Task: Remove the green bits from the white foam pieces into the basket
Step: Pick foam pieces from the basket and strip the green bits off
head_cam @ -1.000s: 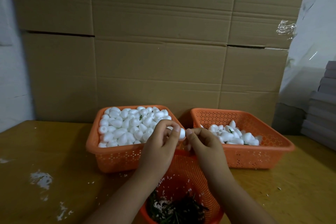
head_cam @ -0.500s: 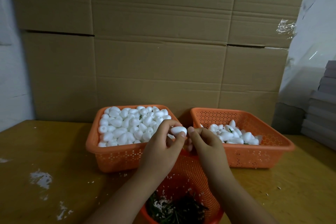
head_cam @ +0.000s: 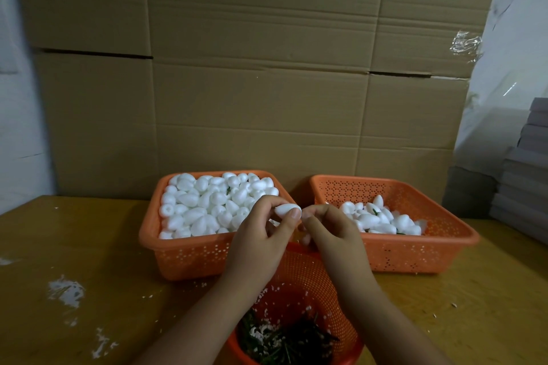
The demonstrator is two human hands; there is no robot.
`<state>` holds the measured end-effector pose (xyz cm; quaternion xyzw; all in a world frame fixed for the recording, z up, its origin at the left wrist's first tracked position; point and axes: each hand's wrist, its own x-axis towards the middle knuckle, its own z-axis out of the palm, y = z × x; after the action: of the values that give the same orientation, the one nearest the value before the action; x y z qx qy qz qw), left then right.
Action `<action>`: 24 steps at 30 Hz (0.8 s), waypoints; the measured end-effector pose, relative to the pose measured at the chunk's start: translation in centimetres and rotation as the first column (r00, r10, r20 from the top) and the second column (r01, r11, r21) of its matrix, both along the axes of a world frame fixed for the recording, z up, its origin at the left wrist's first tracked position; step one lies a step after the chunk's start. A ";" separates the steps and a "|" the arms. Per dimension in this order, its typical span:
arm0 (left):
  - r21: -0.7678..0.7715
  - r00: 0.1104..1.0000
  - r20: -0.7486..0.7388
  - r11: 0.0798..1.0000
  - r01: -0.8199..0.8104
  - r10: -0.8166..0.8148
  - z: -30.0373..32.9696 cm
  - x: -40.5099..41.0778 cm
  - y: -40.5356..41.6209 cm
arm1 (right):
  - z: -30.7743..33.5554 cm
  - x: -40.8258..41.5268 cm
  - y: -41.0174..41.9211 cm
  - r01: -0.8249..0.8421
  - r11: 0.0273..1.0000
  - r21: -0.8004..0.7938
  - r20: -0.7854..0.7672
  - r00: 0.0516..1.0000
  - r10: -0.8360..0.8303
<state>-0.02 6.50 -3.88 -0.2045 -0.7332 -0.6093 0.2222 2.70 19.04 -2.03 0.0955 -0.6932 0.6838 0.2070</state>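
Round orange basket [head_cam: 308,281] of green bits [head_cam: 284,338] sat nearest. Above it, left hand [head_cam: 261,240] pinched a white foam piece [head_cam: 287,209]; right hand [head_cam: 335,231] curled fingertips at its end, grip unclear. Behind, heaped left tray [head_cam: 189,258], sparser right tray [head_cam: 415,252].

Three orange perforated baskets: left tray [head_cam: 189,258], right tray [head_cam: 415,255], round basket [head_cam: 308,275]. White foam pieces [head_cam: 207,204] fill the trays; dark green bits [head_cam: 284,341] sit in the round basket. Yellow-brown bench [head_cam: 89,246] has white specks, brown cardboard [head_cam: 267,83] behind.
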 end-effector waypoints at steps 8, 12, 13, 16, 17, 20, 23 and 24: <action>0.000 0.999 -0.001 0.999 -0.036 0.036 0.2 0.2 -0.1 | -0.2 -0.3 0.1 0.016 1.000 0.020 -0.009 1.000 -0.016; -0.016 1.000 -0.019 1.000 -0.013 0.013 0.4 0.5 0.0 | -0.3 -0.2 0.0 0.030 1.000 0.004 -0.008 1.000 -0.030; -0.023 1.000 -0.021 1.000 -0.002 0.002 0.4 0.5 0.1 | -0.3 -0.1 0.1 0.032 0.999 0.003 -0.010 0.999 -0.032; -0.046 0.999 -0.021 0.999 0.024 -0.025 0.3 0.5 0.1 | -0.3 0.1 0.1 0.040 0.999 0.004 -0.007 0.999 -0.040; -0.050 0.999 -0.026 0.998 0.025 -0.026 0.3 0.5 0.1 | -0.3 0.1 0.2 0.045 0.999 0.003 -0.005 0.999 -0.045; -0.058 0.999 -0.028 0.998 0.026 -0.027 0.2 0.5 0.1 | -0.2 0.1 0.2 0.060 0.998 0.004 0.009 0.998 -0.060; -0.069 0.999 -0.028 0.997 0.025 -0.027 0.1 0.4 0.1 | -0.2 0.1 0.2 0.061 0.998 0.004 0.017 0.998 -0.061; -0.072 0.999 -0.026 0.997 0.023 -0.025 0.1 0.4 0.1 | -0.1 0.0 0.2 0.061 0.998 -0.003 0.015 0.998 -0.061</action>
<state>0.36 6.59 -3.74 -0.2291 -0.7492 -0.5823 0.2172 2.73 19.20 -2.17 0.0689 -0.6961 0.6790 0.2229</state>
